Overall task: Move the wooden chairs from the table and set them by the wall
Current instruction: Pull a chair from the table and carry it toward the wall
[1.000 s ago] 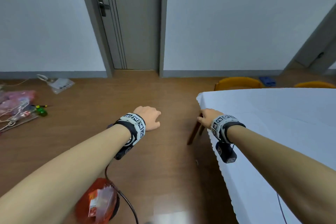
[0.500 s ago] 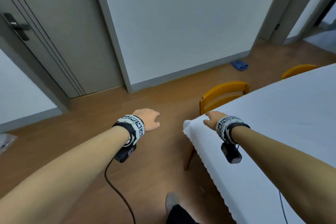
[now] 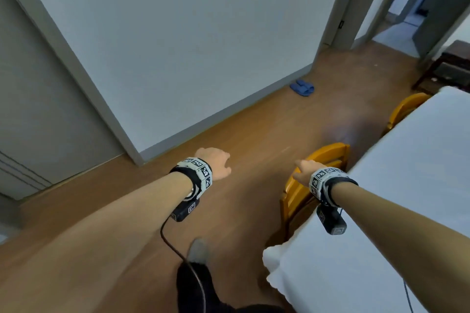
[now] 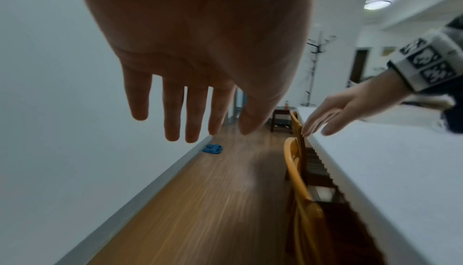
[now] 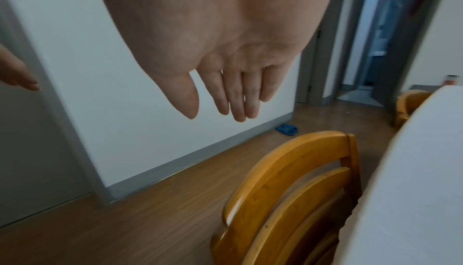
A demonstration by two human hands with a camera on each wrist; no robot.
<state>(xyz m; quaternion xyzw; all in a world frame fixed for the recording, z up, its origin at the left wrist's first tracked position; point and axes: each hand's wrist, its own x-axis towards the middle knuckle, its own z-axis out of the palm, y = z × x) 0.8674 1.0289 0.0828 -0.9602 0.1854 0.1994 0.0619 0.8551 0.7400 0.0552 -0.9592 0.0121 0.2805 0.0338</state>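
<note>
Chairs of yellow wood stand tucked against the long side of the table (image 3: 407, 185), which wears a white cloth with a scalloped edge. The near chair (image 3: 305, 185) has its curved back just outside the table edge and its seat hidden beneath the cloth; the far chair (image 3: 407, 109) stands further along the same side, only its back showing. Both are well apart from the wall (image 3: 178, 46) across the strip of wooden floor (image 3: 254, 134).

Both arms reach forward at about the same height, forearms bare, each wrist wrapped in a patterned band with a small camera hung below. The left hand (image 3: 216, 162) floats over open floor, palm down, fingers (image 4: 172, 115) straight and slightly spread, thumb alongside; its grip is wide and holds nothing. The right hand (image 3: 304, 171) hangs above the top rail of the near chair, palm down, fingers (image 5: 238, 95) straight and close together, pointing forward; its grip is also wide and empty, and from its own wrist view the fingertips are clear of the rail, not touching it.

A pair of blue slippers (image 3: 302, 87) lies on the floor at the foot of the wall. One foot (image 3: 198, 251) of the person shows low between the arms.
</note>
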